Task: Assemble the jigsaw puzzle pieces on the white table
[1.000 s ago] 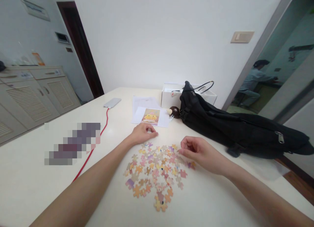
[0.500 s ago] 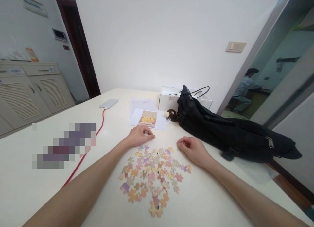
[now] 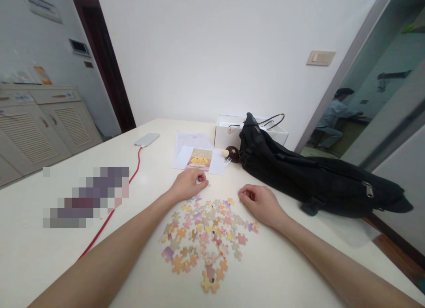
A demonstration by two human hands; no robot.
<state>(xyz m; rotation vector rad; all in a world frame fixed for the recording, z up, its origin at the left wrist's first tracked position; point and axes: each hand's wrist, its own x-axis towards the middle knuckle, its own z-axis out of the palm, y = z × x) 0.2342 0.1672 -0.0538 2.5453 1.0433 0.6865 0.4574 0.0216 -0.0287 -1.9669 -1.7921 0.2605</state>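
Observation:
Loose jigsaw puzzle pieces [image 3: 215,228] in orange, yellow, pink, purple and beige lie in a heap on the white table [image 3: 146,277], between my forearms. My left hand [image 3: 188,184] rests beyond the heap's upper left edge, fingers curled and thumb and forefinger pinched together. A tiny pale bit shows at those fingertips, too small to name. To the right of the heap, my right hand [image 3: 262,202] is closed in a loose curl; whether anything is in its fingertips is hidden. A printed picture of a yellow cartoon figure [image 3: 199,159] lies just past my left hand.
A black bag [image 3: 299,175] stretches along the right side, with a brown round charm [image 3: 232,154] at its near end. Behind it stands a white box [image 3: 226,133] with cables. A red cable [image 3: 134,173] runs from a grey power bank [image 3: 147,139]. A person [image 3: 335,115] sits in another room.
The view has shifted slightly. Both hands stay almost in place with their fingers curled, and the puzzle pieces look unchanged.

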